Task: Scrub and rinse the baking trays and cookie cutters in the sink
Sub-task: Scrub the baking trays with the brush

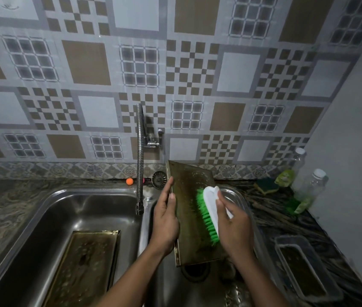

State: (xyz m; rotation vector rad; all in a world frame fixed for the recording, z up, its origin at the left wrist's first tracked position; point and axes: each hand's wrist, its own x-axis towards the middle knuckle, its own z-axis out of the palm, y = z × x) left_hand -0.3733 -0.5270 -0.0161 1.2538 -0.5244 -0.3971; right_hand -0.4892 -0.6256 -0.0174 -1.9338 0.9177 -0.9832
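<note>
Your left hand point(165, 220) curls round the edge of 1 baking tray point(189, 209), just right of the tap point(139, 162). It stands on end, long side pointing up. Your right hand point(234, 227) grips a green brush point(209, 211), bristles on the tray. A 2nd tray point(87, 262) lies left of the tap.

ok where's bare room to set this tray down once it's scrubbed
Free: granite counter left of the sink; left basin far end, between faucet and the lying baking tray. The right counter is crowded: sponge, bottles, plastic container.
</note>
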